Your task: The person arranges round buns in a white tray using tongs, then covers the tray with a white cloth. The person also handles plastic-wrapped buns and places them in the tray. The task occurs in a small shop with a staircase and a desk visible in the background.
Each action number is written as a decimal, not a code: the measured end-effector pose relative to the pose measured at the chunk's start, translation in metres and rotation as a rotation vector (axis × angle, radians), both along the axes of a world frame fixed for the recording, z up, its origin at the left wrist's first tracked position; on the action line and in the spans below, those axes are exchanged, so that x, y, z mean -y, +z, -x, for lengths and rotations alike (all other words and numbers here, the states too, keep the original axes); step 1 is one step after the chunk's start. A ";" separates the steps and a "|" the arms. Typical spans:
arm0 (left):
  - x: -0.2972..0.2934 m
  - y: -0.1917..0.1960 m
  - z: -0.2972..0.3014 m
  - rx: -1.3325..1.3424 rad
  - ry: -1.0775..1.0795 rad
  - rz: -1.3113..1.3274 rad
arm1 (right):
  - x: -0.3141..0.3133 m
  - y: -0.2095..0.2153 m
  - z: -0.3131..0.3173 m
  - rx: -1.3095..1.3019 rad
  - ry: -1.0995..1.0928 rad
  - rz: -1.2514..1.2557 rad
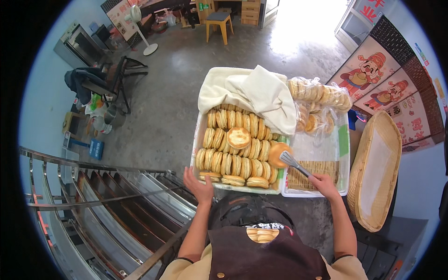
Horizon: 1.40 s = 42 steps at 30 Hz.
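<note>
My right hand [324, 185] is closed around the handle of metal tongs [298, 166]. At the tongs' far end is a round golden flatbread [276, 154], over the seam between two white trays. Its right edge is overlapped by the tongs' head. My left hand [199, 187] has its fingers apart at the near left corner of the left tray [200, 135] and holds nothing. Rows of round flatbreads [232, 164] stand on edge in that tray. One browned flatbread [239, 137] lies flat on top of them. A cream cloth [261, 93] covers the tray's far part.
The right tray [343, 179] holds a woven straw mat [312, 172] and bagged flatbreads [319, 100] at its far end. A long wicker basket [375, 172] stands to the right. Metal rack shelving [116, 210] fills the lower left. Farther off are a stool [219, 19] and a fan [140, 28].
</note>
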<state>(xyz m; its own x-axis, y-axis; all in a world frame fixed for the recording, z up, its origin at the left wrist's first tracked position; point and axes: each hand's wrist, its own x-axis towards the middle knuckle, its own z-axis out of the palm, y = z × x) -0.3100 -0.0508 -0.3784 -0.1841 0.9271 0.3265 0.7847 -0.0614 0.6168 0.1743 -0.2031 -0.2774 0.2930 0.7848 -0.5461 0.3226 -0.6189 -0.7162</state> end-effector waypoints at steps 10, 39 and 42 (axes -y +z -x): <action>-0.077 0.019 -0.004 0.054 0.044 -0.083 | -0.027 -0.008 -0.022 -0.106 -0.158 -0.108; -0.421 0.090 -0.245 0.018 -0.813 0.324 | -0.261 0.036 -0.031 0.138 -0.537 -0.761; -0.449 0.154 -0.230 0.071 -0.811 0.228 | -0.291 0.080 -0.042 -0.042 -0.595 -0.801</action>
